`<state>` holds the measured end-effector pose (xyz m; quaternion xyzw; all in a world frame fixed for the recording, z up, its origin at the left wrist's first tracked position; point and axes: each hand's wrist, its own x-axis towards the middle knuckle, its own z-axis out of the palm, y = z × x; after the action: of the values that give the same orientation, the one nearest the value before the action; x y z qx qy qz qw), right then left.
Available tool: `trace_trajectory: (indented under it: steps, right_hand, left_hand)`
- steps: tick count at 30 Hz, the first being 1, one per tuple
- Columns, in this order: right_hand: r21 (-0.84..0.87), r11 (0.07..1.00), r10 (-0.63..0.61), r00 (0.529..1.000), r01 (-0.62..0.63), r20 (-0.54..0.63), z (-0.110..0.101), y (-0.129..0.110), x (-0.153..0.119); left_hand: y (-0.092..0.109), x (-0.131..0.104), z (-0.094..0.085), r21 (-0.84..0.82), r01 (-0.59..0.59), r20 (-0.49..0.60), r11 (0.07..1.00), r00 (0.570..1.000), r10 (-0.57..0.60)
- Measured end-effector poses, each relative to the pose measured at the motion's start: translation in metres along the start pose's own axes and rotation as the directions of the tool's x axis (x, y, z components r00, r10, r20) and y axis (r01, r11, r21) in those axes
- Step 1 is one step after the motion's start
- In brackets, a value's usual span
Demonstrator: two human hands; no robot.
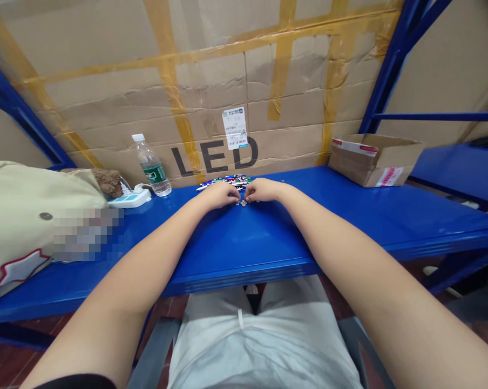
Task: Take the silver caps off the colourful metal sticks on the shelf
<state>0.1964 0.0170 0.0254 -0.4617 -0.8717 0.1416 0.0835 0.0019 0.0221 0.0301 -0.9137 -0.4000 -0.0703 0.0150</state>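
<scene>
Both hands are close together near the back of the blue table (244, 243). My left hand (220, 194) has its fingers pinched beside some small metallic pieces (243, 203) lying on the tabletop. From the other side, my right hand (264, 190) is at the same pieces, thumb and forefinger together. Whatever the fingertips grip is too small to make out. Just behind the hands lies a bundle of thin colourful pens or sticks (228, 181), partly hidden by them.
A water bottle (155, 172) and a white power strip (131, 199) stand at the back left. A pale bag (33, 216) covers the left end. An open cardboard box (369, 162) sits at the back right. Behind the table rises a large taped carton (211, 119).
</scene>
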Motion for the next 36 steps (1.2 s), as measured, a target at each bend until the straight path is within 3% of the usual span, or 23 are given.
trace_trajectory:
  steps: [4, 7, 12, 16, 22, 27, 31, 36]
  right_hand:
    - [-0.027, 0.999, 0.041, 0.989, -0.045, -0.139, -0.002, 0.006, 0.002]
    - [-0.039, 0.997, 0.06, 0.966, -0.072, -0.25, -0.006, 0.009, 0.001]
    - [-0.062, 0.992, 0.082, 0.947, -0.106, -0.312, -0.011, 0.008, -0.003]
    - [-0.015, 0.999, 0.037, 0.918, -0.047, -0.394, -0.009, 0.008, -0.003]
    - [0.192, 0.95, -0.169, 0.922, 0.247, -0.349, -0.002, -0.006, 0.0]
    - [0.357, 0.895, -0.188, 0.951, 0.268, -0.244, -0.004, -0.021, -0.006]
    - [0.564, 0.791, -0.152, 0.969, 0.236, -0.193, -0.006, -0.026, -0.012]
    - [0.618, 0.76, -0.162, 0.979, 0.202, -0.121, -0.009, -0.03, -0.016]
  left_hand:
    - [-0.014, 0.017, -0.01, 0.045, 0.103, -0.075, 0.994, 0.992, -0.1]
    - [-0.019, 0.035, -0.006, 0.169, 0.183, 0.002, 0.968, 0.983, -0.186]
    - [-0.008, 0.051, 0.003, 0.234, 0.232, 0.02, 0.944, 0.97, -0.244]
    - [0.007, 0.037, -0.011, 0.234, 0.205, -0.005, 0.95, 0.978, -0.209]
    - [0.019, -0.021, -0.029, -0.106, 0.23, -0.127, 0.967, 0.962, -0.243]
    - [0.014, -0.053, -0.02, -0.418, 0.148, -0.211, 0.896, 0.944, -0.254]
    - [0.016, -0.052, -0.019, -0.327, 0.097, -0.299, 0.94, 0.933, -0.2]
    - [0.023, -0.049, -0.022, -0.146, 0.057, -0.353, 0.988, 0.93, -0.106]
